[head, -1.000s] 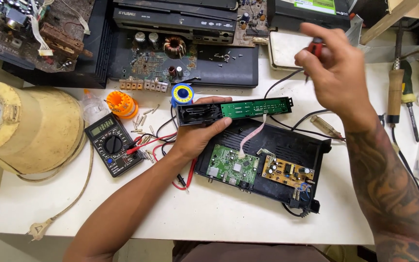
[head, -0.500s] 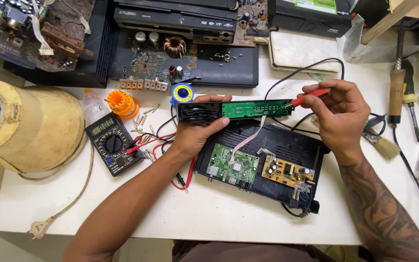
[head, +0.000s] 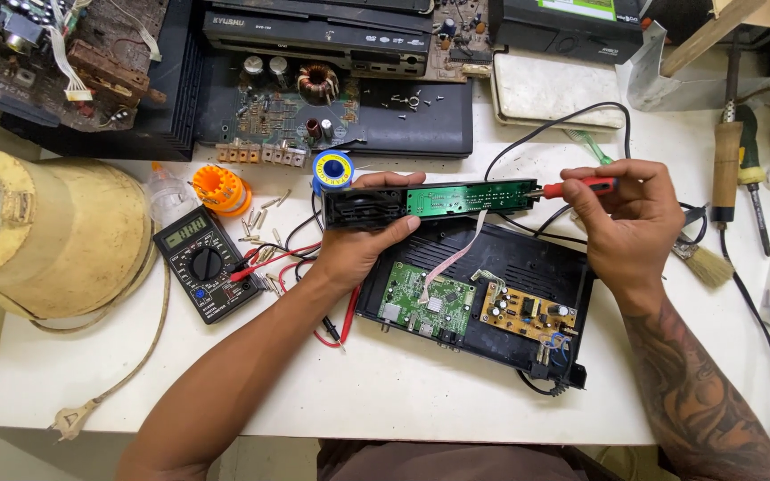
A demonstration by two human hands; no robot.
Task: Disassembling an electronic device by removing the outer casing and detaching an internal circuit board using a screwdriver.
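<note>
My left hand clamps the front panel lying three-to-nine above the open black box, while my right hand, at three o'clock, pinches the red screwdriver pointing toward the panel's right end.

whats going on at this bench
A person is working on an opened black electronics box on a white table. The left hand holds up its detached front panel with a long green circuit board, while the right hand puts a red-handled screwdriver to the panel's right end. A multimeter lies to the left.
</note>
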